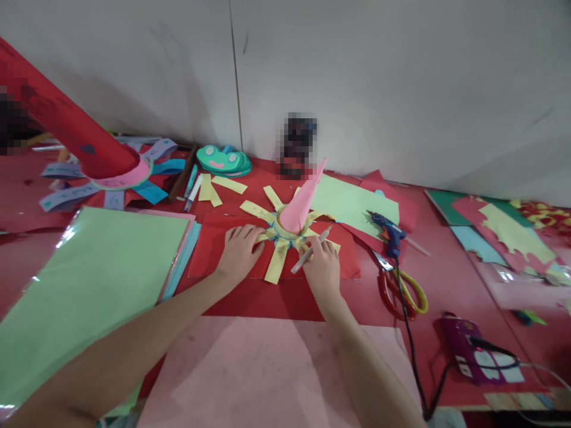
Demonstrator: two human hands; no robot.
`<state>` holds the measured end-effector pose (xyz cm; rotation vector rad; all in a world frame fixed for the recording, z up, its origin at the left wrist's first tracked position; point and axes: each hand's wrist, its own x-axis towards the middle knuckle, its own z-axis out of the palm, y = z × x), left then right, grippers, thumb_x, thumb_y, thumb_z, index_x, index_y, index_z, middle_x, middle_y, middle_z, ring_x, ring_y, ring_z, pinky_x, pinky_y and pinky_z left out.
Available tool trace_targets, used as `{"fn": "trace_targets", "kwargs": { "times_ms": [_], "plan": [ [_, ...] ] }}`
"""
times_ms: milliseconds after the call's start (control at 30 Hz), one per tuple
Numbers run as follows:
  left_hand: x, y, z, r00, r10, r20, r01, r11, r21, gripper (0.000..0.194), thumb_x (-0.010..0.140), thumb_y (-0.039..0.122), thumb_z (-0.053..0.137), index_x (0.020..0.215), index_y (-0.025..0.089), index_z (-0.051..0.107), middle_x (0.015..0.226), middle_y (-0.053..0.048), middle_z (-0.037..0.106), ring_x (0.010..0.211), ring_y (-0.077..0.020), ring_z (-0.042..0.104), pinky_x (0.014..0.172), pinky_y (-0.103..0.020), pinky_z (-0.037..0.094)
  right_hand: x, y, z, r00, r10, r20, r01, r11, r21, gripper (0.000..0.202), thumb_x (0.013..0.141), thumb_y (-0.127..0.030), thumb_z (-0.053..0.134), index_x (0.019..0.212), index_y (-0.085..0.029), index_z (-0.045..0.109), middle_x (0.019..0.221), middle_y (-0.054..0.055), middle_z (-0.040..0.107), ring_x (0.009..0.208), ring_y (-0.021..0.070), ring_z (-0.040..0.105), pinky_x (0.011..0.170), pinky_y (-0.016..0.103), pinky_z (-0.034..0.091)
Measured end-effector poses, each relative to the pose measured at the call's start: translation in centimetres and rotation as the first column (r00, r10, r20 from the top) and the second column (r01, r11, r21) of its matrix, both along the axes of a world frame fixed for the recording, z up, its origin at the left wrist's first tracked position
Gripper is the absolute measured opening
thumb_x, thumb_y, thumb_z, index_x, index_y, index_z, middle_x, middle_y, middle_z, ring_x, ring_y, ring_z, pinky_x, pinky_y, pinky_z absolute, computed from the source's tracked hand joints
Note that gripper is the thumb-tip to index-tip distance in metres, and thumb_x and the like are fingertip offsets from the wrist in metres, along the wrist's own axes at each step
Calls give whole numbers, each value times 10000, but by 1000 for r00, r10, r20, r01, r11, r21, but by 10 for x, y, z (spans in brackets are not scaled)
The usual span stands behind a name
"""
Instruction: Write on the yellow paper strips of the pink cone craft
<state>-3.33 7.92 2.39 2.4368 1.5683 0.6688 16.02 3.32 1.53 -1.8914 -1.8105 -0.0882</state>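
Observation:
A pink paper cone (301,205) stands upright in a yellow paper ring (281,229), from which yellow paper strips (276,261) spread outward over a red paper sheet (348,264). Some strips carry handwriting. To the left of the ring, my left hand (241,254) pinches the end of a strip between thumb and fingers. My right hand (322,266) is closed around a whitish pen (303,260), its fingertips down by the ring's right side. The pen slants across the hand, and what lies beneath those fingertips is hidden.
Right of my hands lie a blue glue gun (392,235) with a black cord and scissors (404,291). A purple box (468,345) sits farther right. Green sheets (98,261), a red paper tube (75,113) and green frog-face cutouts (225,161) are leftward. A wall (379,77) stands behind.

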Motion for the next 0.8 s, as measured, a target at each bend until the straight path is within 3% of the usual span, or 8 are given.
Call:
{"fn": "trace_targets", "kwargs": {
  "times_ms": [333,467,600,800],
  "plan": [
    [0,-2,6,998,-46,46,48,998,-37,149,929,209,477,997,194,609,952,-39,675,900,-213,601,873,-366,359,9,8,-8,993,11,-118,-10,1000,6,142,855,-124,452,835,-221,553,764,45,636,771,224,567,687,313,404],
    [0,-1,7,994,7,110,-1,998,-56,202,927,139,427,1027,195,593,918,-23,703,851,-194,620,895,-364,347,9,8,-8,993,22,-114,-20,1000,24,44,862,-234,527,875,-215,564,784,51,655,811,230,584,725,329,422],
    [0,0,7,986,57,154,-44,995,-87,205,908,142,459,1064,198,580,840,-12,703,817,-195,638,890,-366,360,4,8,-6,998,30,-62,-27,999,47,122,815,-293,605,906,-217,576,846,71,672,897,244,590,784,348,432],
    [-2,3,4,954,88,287,-60,992,-108,211,925,206,436,1105,203,546,988,-48,672,927,-207,632,845,-355,427,6,8,-5,998,28,-58,-26,999,25,72,811,-224,567,883,-224,576,824,60,675,877,241,601,798,357,439]
  ]
}}
